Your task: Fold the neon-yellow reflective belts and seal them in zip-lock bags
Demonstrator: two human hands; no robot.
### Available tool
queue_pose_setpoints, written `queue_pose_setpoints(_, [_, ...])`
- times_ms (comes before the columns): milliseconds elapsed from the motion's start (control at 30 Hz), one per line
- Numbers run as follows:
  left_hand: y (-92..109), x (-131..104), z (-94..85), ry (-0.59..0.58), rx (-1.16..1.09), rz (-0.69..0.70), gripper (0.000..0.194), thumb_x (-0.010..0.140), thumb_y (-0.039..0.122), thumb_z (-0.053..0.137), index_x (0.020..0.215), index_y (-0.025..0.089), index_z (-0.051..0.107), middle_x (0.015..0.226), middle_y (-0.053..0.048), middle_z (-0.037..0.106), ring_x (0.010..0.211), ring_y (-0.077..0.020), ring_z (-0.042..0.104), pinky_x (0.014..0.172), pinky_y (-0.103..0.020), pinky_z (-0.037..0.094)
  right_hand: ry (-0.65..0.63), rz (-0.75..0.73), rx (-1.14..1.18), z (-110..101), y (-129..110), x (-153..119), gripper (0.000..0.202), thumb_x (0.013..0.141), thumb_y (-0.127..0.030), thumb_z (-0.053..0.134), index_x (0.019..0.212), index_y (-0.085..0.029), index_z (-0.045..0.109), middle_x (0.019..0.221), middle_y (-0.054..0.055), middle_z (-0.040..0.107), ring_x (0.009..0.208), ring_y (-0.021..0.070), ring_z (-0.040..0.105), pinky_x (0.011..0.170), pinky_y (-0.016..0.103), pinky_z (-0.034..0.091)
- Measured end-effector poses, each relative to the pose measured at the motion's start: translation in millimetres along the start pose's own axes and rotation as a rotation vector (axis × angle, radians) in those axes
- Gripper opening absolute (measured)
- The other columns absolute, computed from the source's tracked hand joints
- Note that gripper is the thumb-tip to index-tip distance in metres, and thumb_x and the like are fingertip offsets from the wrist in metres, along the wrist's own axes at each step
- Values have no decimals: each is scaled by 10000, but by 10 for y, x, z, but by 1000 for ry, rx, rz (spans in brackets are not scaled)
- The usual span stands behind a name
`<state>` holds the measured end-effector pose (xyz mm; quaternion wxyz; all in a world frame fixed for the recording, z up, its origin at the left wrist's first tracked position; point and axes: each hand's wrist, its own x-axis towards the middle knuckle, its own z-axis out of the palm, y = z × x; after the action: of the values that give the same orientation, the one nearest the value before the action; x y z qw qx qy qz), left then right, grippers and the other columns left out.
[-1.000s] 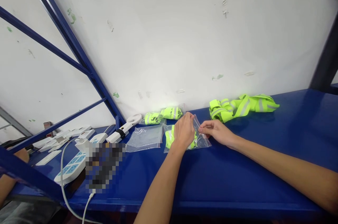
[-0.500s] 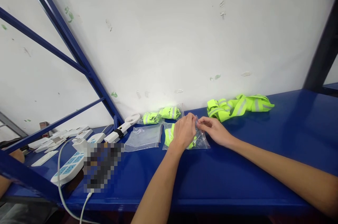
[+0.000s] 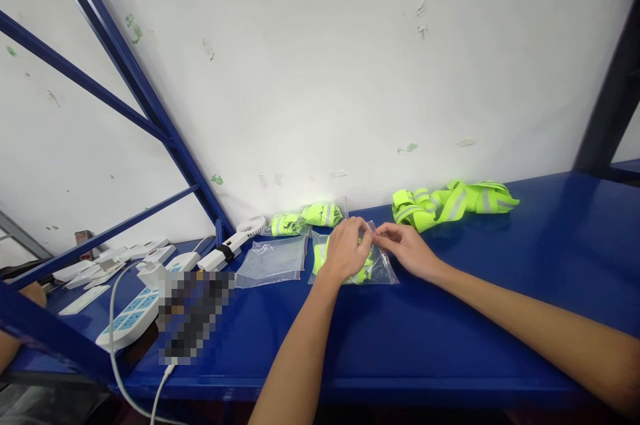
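Note:
A clear plastic bag (image 3: 386, 270) lies on the blue tabletop under both hands, with a folded yellow-green reflective strap (image 3: 363, 274) inside it. My left hand (image 3: 347, 248) lies over the bag, hiding part of the strap; its thumb and fingers are closed on the bag's upper edge. Close beside it, my right hand (image 3: 407, 249) pinches the same edge near the bag's corner. To the left rests a flat clear bag (image 3: 273, 261) with nothing in it. Behind are bagged yellow-green straps (image 3: 323, 214), and loose reflective straps (image 3: 455, 203) sit in a heap by the wall.
On the left are a white handheld fan (image 3: 233, 246), a white power strip (image 3: 134, 319) with a plug and cables, and a blurred-out item (image 3: 196, 318). A blue metal frame (image 3: 170, 138) rises there. Part of another person's arm (image 3: 30, 298) shows at the left edge.
My left hand has shifted slightly, and more of the strap shows beneath it. Both hands stay at the bag's upper edge, fingertips close together. The other things have kept their places.

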<state>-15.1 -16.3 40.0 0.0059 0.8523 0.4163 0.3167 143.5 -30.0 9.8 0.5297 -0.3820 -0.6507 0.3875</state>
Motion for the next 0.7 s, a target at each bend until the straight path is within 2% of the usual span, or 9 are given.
queue_pose_setpoints(133, [-34,1,10,-18,-3,39,119,907,238,436,825,206,516,842,-7,611,816,-158,564,733,-268,419,-21,47,-44,-29,14,-3,350,772,-521,614,721,-174,621,629,-12,548,581,132,457,568,261,372])
queue_pose_setpoints(233, [-22,-12,21,22,33,39,127,915,225,410,842,207,513,830,-9,601,784,-155,562,718,-271,416,-70,57,-104,-67,25,-8,339,782,-497,609,730,-165,650,636,-1,584,585,139,489,582,267,393])
queue_pose_setpoints(367, [-11,-21,24,64,24,50,72,887,218,463,857,210,529,861,-8,618,839,-160,581,777,-281,432,-95,27,-129,-94,21,-16,316,780,-477,623,760,-165,672,711,35,664,659,185,576,635,290,444])
queue_pose_setpoints(500, [-27,-16,22,66,-10,49,50,842,240,563,886,216,562,933,-9,654,919,-178,592,837,-294,437,-56,-37,-151,-78,23,-11,326,821,-488,579,791,-176,671,774,57,690,740,218,612,682,313,467])
queue_pose_setpoints(600, [-28,-21,30,60,0,50,61,881,254,528,889,219,578,919,-13,664,914,-180,593,834,-299,432,-40,-38,-162,-60,32,-2,348,819,-513,575,823,-181,676,781,55,688,726,212,606,668,315,471])
queue_pose_setpoints(700, [-25,-33,45,40,55,57,73,887,233,514,853,224,577,850,-8,645,854,-174,589,787,-292,420,-59,10,-147,-69,30,6,390,807,-549,573,848,-175,677,722,34,667,619,174,577,594,295,460])
